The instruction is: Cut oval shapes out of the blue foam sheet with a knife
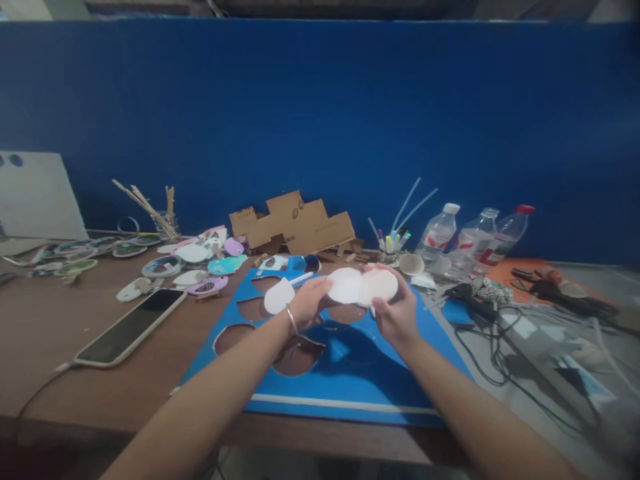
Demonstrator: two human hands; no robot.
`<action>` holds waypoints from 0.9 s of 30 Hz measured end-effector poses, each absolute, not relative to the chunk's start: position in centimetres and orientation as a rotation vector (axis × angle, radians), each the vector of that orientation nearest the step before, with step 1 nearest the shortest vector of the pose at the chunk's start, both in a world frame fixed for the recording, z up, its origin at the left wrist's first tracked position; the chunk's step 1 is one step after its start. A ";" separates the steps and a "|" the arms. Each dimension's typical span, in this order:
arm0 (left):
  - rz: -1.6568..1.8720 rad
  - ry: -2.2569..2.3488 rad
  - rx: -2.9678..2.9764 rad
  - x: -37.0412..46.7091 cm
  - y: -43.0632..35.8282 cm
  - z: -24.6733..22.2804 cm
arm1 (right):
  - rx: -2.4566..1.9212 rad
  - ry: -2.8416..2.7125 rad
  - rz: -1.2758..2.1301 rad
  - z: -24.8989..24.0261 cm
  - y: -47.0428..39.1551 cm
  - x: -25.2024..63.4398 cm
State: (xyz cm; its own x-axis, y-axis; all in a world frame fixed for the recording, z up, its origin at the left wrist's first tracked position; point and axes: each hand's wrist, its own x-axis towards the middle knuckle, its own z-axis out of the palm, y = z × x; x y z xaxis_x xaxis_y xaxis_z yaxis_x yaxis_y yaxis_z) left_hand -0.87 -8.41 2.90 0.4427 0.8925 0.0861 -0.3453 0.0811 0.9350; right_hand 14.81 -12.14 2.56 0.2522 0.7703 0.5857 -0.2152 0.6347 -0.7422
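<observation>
Above a blue board (310,390) with round cut-outs, both hands hold flat white pieces that meet edge to edge or overlap. My left hand (307,303), a bangle at its wrist, pinches the white rounded piece (344,287) on the left. My right hand (400,313) grips the slightly creamier oval piece (381,287), thumb in front and fingers behind. Whether the two are joined I cannot tell. Just left of my left hand is another white rounded piece (279,297) with a narrow white strip (303,279) beside it.
At left lie a phone (133,327) on a cable and several cut-out shapes (193,253). Cut cardboard (300,223) leans against the blue partition (320,120). At right stand bottles (440,230), a pen holder (393,243) and a glue gun (470,303) among tangled cords.
</observation>
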 end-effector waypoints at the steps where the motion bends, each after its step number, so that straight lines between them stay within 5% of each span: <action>1: 1.022 0.612 1.112 -0.8 -8.4 2.9 | -0.579 -1.095 0.764 2.5 -12.0 14.8; 11: 1.472 0.862 0.851 -6.2 -2.9 3.8 | -0.497 -0.677 0.824 3.6 -9.4 20.4; 17: 1.258 0.913 1.089 -4.0 -5.1 3.1 | -0.501 -0.969 1.089 2.2 -9.7 18.6; 27: 0.860 0.676 1.375 -1.3 -9.5 4.6 | -1.020 -1.823 0.195 2.9 -12.2 15.7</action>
State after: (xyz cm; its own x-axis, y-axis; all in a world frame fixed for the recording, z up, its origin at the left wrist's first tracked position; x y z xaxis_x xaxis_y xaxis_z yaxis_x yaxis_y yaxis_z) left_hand -1.30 -9.54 4.61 0.5408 0.8377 0.0755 -0.1240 -0.0093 0.9922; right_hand 15.67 -12.15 2.92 -0.1479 0.7152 0.6831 0.5543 0.6319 -0.5417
